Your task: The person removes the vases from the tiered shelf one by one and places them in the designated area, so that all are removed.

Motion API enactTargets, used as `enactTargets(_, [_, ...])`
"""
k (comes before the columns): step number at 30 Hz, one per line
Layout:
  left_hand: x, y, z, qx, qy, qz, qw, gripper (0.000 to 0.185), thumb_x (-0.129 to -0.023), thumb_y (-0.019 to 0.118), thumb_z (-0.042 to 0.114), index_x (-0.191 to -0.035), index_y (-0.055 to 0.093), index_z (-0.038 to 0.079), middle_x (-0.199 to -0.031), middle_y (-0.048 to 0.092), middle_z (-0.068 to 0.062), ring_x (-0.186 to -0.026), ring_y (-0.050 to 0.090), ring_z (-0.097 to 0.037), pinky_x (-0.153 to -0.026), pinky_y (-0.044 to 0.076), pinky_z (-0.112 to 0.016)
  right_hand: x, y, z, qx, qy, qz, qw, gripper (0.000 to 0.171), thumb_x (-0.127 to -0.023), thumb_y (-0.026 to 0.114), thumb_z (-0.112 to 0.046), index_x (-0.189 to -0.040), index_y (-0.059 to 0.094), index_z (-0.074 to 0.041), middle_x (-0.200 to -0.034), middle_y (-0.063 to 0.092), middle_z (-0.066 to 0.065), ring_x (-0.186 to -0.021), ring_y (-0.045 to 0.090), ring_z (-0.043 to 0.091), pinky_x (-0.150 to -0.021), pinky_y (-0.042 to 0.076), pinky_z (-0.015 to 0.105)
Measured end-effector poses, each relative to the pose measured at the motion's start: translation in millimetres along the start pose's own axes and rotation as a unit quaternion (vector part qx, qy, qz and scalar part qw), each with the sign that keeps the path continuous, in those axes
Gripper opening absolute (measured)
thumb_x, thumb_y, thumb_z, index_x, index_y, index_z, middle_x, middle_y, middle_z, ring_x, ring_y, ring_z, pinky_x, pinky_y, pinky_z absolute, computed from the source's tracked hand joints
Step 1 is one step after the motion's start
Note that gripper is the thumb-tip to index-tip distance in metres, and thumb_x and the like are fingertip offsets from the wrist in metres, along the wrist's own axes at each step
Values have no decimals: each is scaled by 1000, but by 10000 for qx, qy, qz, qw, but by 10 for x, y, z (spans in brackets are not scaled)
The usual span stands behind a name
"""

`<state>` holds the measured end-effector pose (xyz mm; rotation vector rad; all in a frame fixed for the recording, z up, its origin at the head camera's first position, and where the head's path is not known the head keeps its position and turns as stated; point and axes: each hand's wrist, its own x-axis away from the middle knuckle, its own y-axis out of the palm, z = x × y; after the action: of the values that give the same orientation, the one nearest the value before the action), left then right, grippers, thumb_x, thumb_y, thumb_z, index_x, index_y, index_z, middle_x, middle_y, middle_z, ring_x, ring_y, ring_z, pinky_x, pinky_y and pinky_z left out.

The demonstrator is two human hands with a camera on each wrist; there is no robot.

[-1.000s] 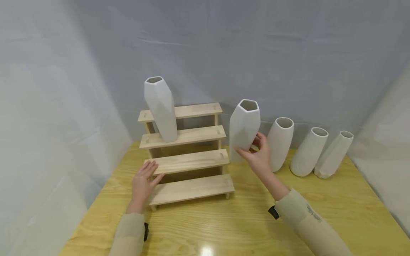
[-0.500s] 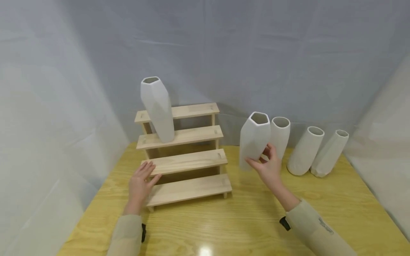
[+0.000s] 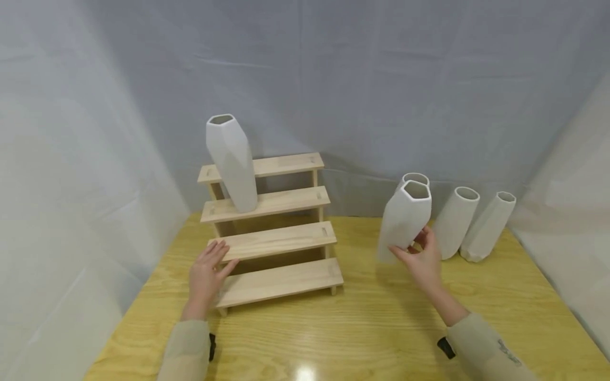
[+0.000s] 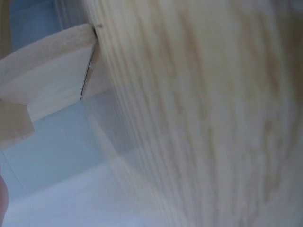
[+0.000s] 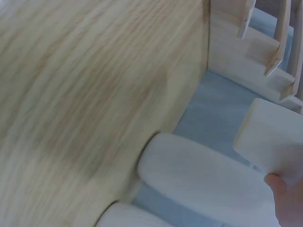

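My right hand [image 3: 421,259] grips a white faceted vase [image 3: 405,219] low on its side, thumb in front. In the right wrist view the base of this vase [image 5: 270,135] hangs above the table, with a smooth rounded vase [image 5: 199,177] standing beside it. From the head, the held vase overlaps that rounded vase [image 3: 415,178] and hides most of it. My left hand [image 3: 207,270] rests with extended fingers on the left end of a four-step wooden display stand [image 3: 281,241]. A tall faceted vase [image 3: 232,164] stands at the left on the stand's second-highest step.
Two more white vases, a rounded one [image 3: 455,222] and a narrow ribbed one [image 3: 488,227], stand at the right of the wooden table [image 3: 371,328]. A grey-white cloth [image 3: 357,95] hangs close behind the stand, with pale sheets at both sides.
My right hand has carried the faceted vase rightward and somewhat toward me, away from the stand, until it covers the rounded vase. My left hand stays on the stand.
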<state>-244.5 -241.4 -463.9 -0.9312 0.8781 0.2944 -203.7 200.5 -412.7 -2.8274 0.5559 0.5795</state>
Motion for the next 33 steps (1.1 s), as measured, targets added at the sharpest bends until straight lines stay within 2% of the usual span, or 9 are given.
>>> enactTargets(3, [-9, 2, 8, 29, -18, -3, 10000, 43, -64, 77, 15, -100, 65, -4, -109, 59, -19, -106, 50, -35, -89, 39, -48, -11, -122, 172, 46, -82, 32, 10000, 72, -64, 77, -1, -122, 34, 2, -107, 47, 11, -92, 49, 13, -71, 47, 14])
enactTargets(5, [-6, -2, 9, 41, -23, 12, 10000, 43, -63, 77, 14, -100, 64, -4, -109, 59, -19, -106, 50, -35, -89, 39, -48, -54, -217, 465, -23, -230, 46, 9997, 74, -64, 78, -3, -124, 34, -3, -109, 46, 12, -93, 49, 15, -71, 47, 15])
enactTargets(10, [3, 5, -1, 27, -19, -13, 10000, 45, -63, 78, 13, -102, 64, -4, -110, 58, -18, -108, 49, -35, -89, 39, -49, -195, -474, 1218, 531, -463, 273, 9971, 79, -62, 81, -17, -125, 35, -18, -109, 46, 5, -92, 50, 12, -68, 48, 15])
enactTargets(13, [5, 10, -7, 35, -22, -22, 10000, 45, -63, 78, 14, -102, 64, -3, -111, 58, -18, -108, 49, -34, -89, 39, -49, -181, -573, 1195, 544, -412, 388, 9969, 78, -60, 83, -14, -123, 38, -14, -106, 48, 7, -88, 50, 13, -65, 48, 15])
enactTargets(17, [3, 11, -12, 7, -15, -27, 10000, 44, -65, 76, 17, -102, 64, -3, -110, 58, -18, -108, 50, -34, -89, 39, -49, -102, -673, 978, 575, -125, 482, 9971, 74, -60, 82, -14, -120, 38, -6, -102, 48, 10, -86, 50, 11, -64, 45, 11])
enactTargets(20, [6, 10, -16, -18, -48, -75, 10000, 43, -67, 75, 20, -103, 64, -2, -110, 58, -17, -108, 50, -34, -90, 39, -47, -94, -772, 1051, 944, 126, 630, 9935, 73, -62, 81, -18, -119, 37, -9, -100, 48, 7, -85, 48, 7, -64, 42, 8])
enactTargets(22, [10, 8, -14, -10, -69, -93, 9999, 43, -69, 74, 22, -103, 64, -2, -111, 58, -17, -108, 49, -34, -90, 39, -47, -124, -851, 1213, 1147, 183, 748, 9904, 73, -61, 82, -19, -119, 37, -11, -99, 49, 6, -85, 49, 7, -64, 42, 8])
enactTargets(27, [14, 3, -11, -16, -71, -89, 9999, 43, -69, 74, 23, -103, 64, -2, -111, 58, -17, -108, 50, -33, -89, 39, -47, -173, -1020, 1496, 1695, 58, 949, 9809, 76, -58, 83, -30, -116, 37, -11, -96, 50, 4, -82, 50, 11, -62, 43, 10])
enactTargets(33, [2, 0, -13, -3, -23, -69, 10000, 43, -70, 74, 24, -102, 64, -2, -110, 58, -17, -108, 50, -34, -89, 39, -48, -186, -1178, 1545, 2143, -140, 1023, 9713, 76, -57, 82, -37, -114, 39, -9, -91, 51, 2, -76, 50, 10, -59, 42, 10])
